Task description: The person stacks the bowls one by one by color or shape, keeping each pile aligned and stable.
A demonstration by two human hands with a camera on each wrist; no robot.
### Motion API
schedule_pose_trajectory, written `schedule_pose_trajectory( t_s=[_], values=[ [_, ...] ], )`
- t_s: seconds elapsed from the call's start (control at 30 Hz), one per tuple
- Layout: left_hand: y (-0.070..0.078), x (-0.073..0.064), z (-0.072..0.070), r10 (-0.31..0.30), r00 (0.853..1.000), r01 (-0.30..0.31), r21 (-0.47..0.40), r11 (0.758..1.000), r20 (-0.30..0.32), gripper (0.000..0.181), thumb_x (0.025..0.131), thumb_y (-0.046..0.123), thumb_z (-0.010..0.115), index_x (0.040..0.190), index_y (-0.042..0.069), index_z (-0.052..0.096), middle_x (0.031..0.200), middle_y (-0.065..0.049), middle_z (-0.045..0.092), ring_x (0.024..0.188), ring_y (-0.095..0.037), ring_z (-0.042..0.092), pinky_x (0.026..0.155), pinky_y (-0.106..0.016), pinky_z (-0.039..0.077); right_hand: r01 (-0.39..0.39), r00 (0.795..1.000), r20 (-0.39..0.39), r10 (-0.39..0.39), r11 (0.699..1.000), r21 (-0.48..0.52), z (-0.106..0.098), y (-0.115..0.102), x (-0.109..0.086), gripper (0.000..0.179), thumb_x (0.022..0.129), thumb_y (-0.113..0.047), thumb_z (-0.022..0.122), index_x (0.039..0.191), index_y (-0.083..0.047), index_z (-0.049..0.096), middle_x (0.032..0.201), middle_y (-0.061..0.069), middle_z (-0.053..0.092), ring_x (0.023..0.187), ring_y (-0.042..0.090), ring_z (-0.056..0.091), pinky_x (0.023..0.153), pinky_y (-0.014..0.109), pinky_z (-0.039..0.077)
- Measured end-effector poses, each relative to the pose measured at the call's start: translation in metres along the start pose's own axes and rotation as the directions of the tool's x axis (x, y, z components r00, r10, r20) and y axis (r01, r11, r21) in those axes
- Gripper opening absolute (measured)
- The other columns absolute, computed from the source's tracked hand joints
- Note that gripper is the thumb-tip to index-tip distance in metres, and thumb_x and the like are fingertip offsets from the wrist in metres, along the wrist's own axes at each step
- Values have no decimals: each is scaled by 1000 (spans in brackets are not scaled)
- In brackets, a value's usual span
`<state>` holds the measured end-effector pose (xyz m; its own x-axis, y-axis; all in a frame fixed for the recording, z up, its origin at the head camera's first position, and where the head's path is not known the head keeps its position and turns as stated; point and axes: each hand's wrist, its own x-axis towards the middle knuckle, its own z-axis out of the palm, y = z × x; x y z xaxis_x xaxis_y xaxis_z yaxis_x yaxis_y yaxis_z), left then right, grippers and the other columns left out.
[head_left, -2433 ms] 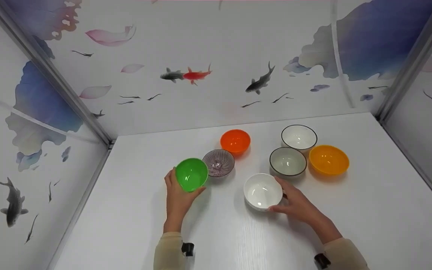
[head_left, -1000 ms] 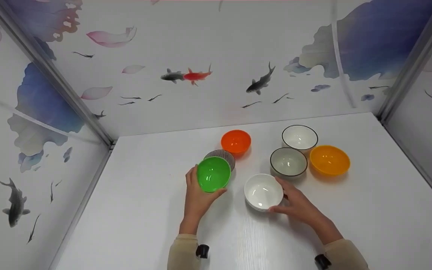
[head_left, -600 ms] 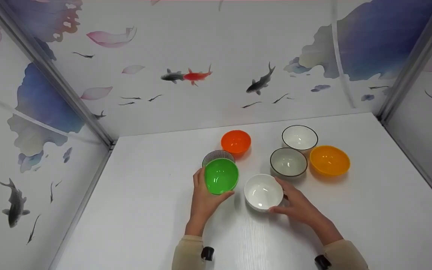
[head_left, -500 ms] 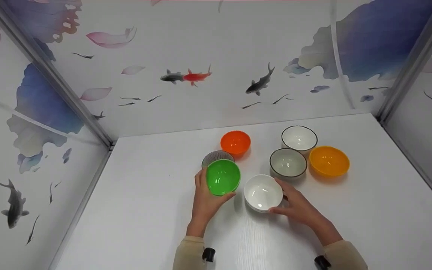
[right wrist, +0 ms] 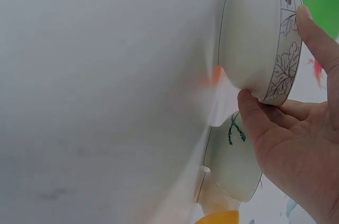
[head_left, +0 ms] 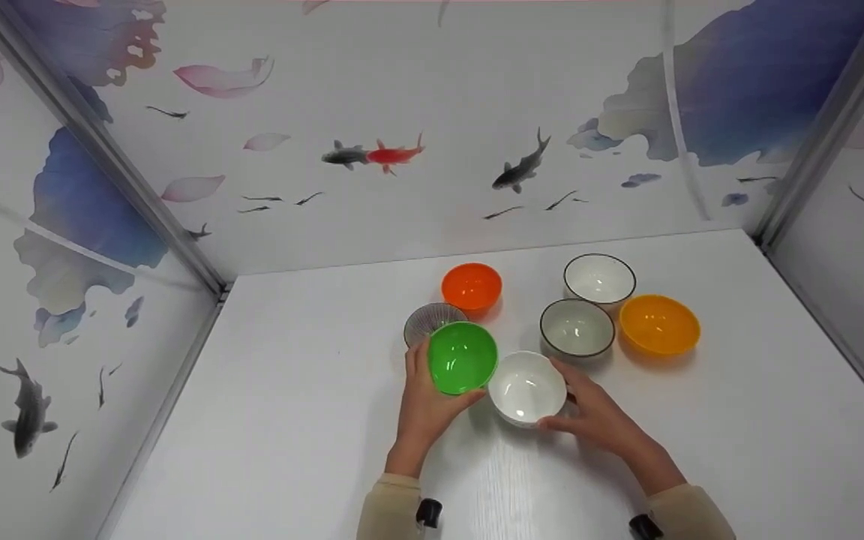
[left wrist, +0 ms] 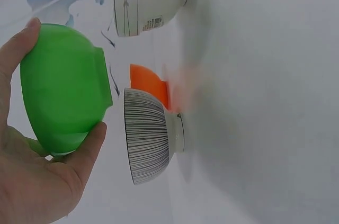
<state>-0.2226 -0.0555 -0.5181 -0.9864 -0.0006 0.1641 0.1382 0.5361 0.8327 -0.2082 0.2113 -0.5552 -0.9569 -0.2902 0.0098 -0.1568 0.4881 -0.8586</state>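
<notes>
My left hand (head_left: 432,401) grips a green bowl (head_left: 463,358) by its side, thumb near and fingers behind. In the left wrist view the green bowl (left wrist: 66,89) is held above the table. My right hand (head_left: 597,409) holds a white bowl (head_left: 527,388) at its right side; the right wrist view shows a leaf-patterned band round this white bowl (right wrist: 265,41), its base at or close to the table. From the head view, the green bowl's right edge meets or slightly overlaps the white bowl's left rim. Behind the green bowl, a striped bowl (head_left: 428,322) is partly hidden.
An orange bowl (head_left: 472,287) stands behind the striped one. To the right are a grey-green bowl (head_left: 577,328), a dark-rimmed white bowl (head_left: 600,278) and a yellow bowl (head_left: 659,325), close together. Painted panels border the white table (head_left: 282,390) at the back and sides.
My left hand has carried the green bowl rightward, from left of the striped bowl, across its front, to the white bowl's side. My right hand and the white bowl have stayed in place.
</notes>
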Motion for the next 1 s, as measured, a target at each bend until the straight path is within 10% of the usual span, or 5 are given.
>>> schedule_pose_trajectory(
  t_s=[1.0],
  values=[
    [4,-4,14,0,1000,0,18,1000,18,116,61,41,94,153,13,29,154,-8,34,131,-37,51,106,-54,49,24,1000,-10,-24,1000,-3,0,0,-1,101,78,-27,85,153,6,27,156,27,34,140,42,41,110,52,44]
  ],
)
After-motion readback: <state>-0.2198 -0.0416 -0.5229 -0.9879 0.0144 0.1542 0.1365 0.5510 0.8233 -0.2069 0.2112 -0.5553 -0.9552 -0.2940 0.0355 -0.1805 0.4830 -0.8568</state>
